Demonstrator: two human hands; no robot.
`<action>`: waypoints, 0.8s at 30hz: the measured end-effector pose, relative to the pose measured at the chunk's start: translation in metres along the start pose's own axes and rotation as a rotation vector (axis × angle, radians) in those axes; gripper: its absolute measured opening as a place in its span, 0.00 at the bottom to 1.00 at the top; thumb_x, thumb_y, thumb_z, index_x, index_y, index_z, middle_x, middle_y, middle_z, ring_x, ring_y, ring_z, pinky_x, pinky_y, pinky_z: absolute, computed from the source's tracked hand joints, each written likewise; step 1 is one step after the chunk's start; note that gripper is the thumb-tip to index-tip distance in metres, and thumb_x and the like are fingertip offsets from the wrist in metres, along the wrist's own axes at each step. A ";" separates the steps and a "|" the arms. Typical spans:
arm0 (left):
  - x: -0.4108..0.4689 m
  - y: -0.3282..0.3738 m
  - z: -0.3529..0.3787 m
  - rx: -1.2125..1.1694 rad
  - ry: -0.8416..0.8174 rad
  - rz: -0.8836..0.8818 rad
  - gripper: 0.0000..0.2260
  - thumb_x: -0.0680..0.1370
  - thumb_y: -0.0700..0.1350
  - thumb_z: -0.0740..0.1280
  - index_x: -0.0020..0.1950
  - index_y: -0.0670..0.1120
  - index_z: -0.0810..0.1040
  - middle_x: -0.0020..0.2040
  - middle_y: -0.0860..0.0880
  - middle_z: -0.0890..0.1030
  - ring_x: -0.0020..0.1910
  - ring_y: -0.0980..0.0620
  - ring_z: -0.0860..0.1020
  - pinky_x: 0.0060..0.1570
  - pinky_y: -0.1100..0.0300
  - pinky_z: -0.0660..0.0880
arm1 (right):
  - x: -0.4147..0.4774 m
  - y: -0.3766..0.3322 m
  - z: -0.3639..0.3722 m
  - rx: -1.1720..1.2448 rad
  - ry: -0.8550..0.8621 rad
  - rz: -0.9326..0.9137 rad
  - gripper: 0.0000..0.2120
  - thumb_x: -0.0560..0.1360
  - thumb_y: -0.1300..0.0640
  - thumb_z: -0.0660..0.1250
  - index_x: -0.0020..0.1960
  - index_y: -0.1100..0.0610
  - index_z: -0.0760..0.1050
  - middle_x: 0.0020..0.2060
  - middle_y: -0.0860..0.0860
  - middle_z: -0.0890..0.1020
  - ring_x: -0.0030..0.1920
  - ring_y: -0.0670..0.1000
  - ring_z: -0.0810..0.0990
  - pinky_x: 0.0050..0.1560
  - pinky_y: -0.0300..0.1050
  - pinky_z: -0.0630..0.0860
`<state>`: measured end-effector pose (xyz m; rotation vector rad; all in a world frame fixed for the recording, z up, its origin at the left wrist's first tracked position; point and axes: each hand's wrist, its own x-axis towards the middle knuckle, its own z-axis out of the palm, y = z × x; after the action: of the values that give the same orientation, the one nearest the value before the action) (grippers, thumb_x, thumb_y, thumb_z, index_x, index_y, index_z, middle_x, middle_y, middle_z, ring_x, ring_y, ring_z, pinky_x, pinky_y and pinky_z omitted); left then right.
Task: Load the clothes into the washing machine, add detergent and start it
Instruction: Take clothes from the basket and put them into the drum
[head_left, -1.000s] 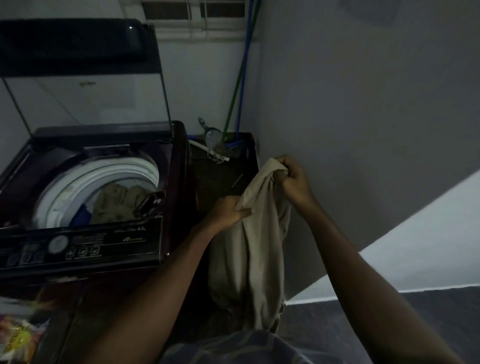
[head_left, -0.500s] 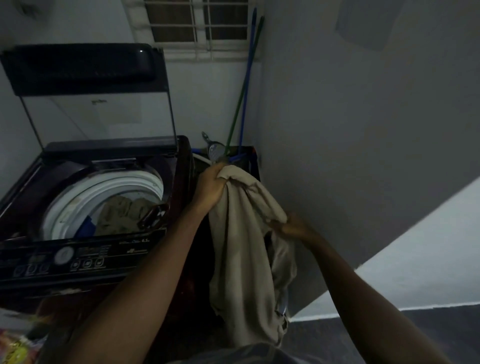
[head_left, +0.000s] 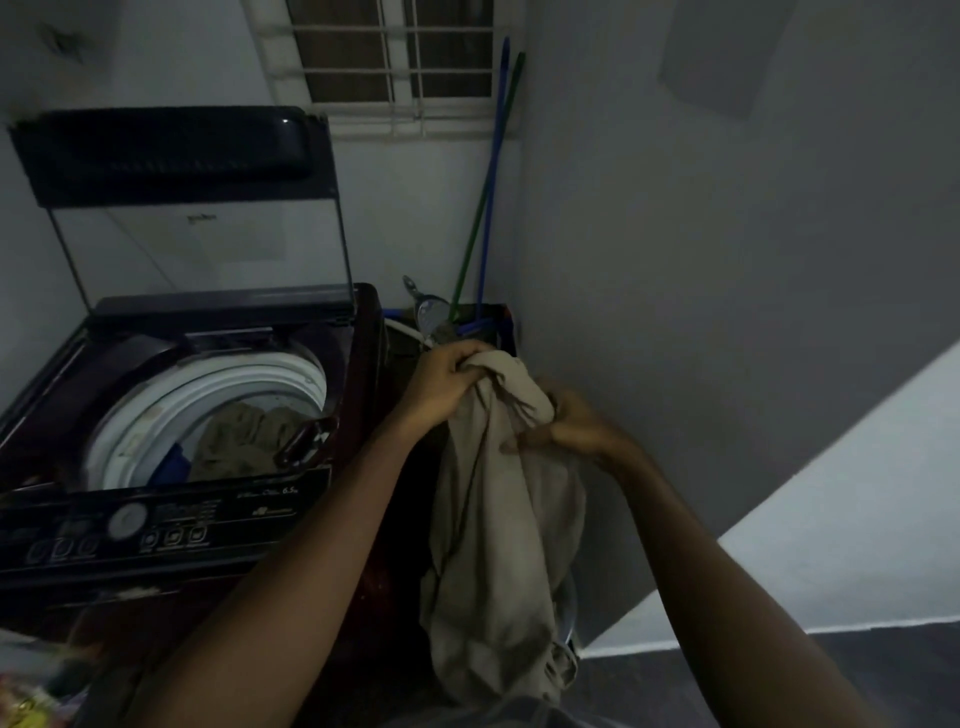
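Arms outstretched, left hand (head_left: 441, 382) and right hand (head_left: 571, 428) with fingers clenched.

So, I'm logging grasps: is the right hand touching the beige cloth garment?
Touching. The head view shows the right hand pinching a bunched fold of the beige cloth garment, with the left hand gripping its top.

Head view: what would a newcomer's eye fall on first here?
A long beige garment hangs at centre, gripped at its top by the left hand and the right hand. To its left stands the top-loading washing machine, its lid raised, with olive and blue clothes already in the drum.
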<state>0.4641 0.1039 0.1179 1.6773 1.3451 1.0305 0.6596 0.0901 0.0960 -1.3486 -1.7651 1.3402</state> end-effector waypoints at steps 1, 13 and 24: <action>0.003 0.004 0.000 0.020 0.037 0.019 0.11 0.79 0.34 0.63 0.58 0.42 0.81 0.51 0.51 0.81 0.51 0.55 0.78 0.45 0.76 0.72 | -0.003 0.005 0.004 -0.002 -0.078 0.038 0.34 0.61 0.59 0.81 0.64 0.55 0.74 0.57 0.47 0.79 0.57 0.48 0.78 0.49 0.35 0.77; 0.006 -0.059 -0.041 0.456 -0.042 -0.240 0.24 0.70 0.40 0.73 0.65 0.47 0.76 0.65 0.42 0.75 0.64 0.43 0.75 0.64 0.51 0.72 | -0.011 0.043 -0.013 -0.062 0.557 0.126 0.05 0.75 0.60 0.67 0.47 0.61 0.79 0.41 0.53 0.81 0.45 0.48 0.77 0.38 0.39 0.67; 0.000 0.017 0.041 -0.270 0.083 -0.201 0.10 0.77 0.40 0.67 0.57 0.48 0.79 0.54 0.45 0.83 0.52 0.48 0.82 0.53 0.52 0.79 | 0.005 -0.109 -0.015 0.345 0.149 -0.256 0.12 0.74 0.71 0.66 0.54 0.60 0.76 0.43 0.51 0.81 0.42 0.44 0.81 0.41 0.36 0.78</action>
<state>0.5078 0.0980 0.1172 1.2867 1.3309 1.1166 0.6289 0.0997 0.2018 -0.9720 -1.4687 1.2930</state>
